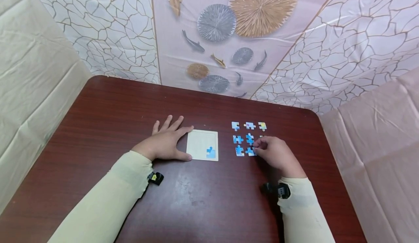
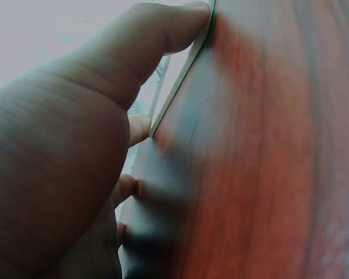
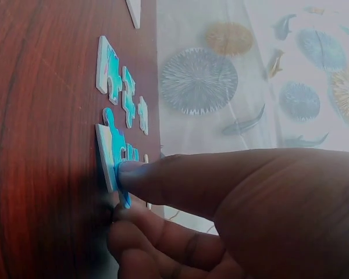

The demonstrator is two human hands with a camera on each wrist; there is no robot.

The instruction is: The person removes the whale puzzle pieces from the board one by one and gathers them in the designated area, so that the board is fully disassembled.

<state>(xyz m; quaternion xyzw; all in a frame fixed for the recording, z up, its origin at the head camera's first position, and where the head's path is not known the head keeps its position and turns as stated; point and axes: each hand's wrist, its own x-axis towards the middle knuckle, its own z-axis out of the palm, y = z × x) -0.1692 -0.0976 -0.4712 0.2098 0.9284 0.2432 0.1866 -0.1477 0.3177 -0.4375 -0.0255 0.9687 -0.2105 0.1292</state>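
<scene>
A square, pale puzzle tray [image 1: 200, 144] lies on the table, with one blue jigsaw piece [image 1: 211, 153] in its lower right corner. My left hand [image 1: 165, 144] is spread at the tray's left side, thumb and index fingertips touching its two left corners. The left wrist view shows the thumb against the tray's edge [image 2: 177, 87]. To the right, my right hand [image 1: 275, 154] pinches a blue and white jigsaw piece [image 3: 107, 157] in the bottom row. The thumb covers part of that piece; its underside is hidden.
Other loose jigsaw pieces lie in rows, among them a light blue one [image 1: 235, 126], a yellowish one [image 1: 262, 126] and a blue one [image 1: 239, 151]. Another beside my right hand is mostly covered. Behind the brown table [image 1: 196, 206] hangs a patterned cloth [image 1: 183, 64].
</scene>
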